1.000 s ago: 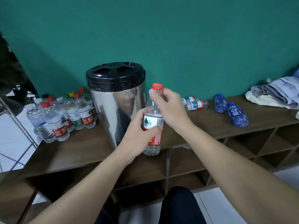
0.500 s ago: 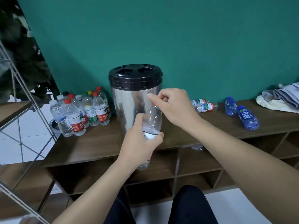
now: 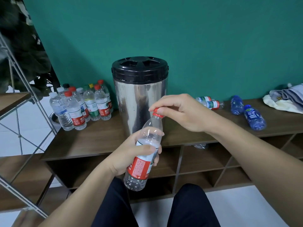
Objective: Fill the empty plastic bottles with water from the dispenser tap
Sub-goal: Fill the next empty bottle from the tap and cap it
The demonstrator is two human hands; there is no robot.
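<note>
Bottle (image 3: 144, 154) has swung down tilted in my left hand (image 3: 131, 154)'s grip, right hand (image 3: 178, 112) pinching its red cap (image 3: 157, 113), so uncapping comes before filling.

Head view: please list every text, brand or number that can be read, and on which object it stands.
"农夫": red label of a standing bottle at the left, partly readable.
White characters on the blue bottle lying at the right: too blurred.
Held bottle, gripped by the left hand: print too small.
Lying bottles behind the right hand: unreadable.
</note>
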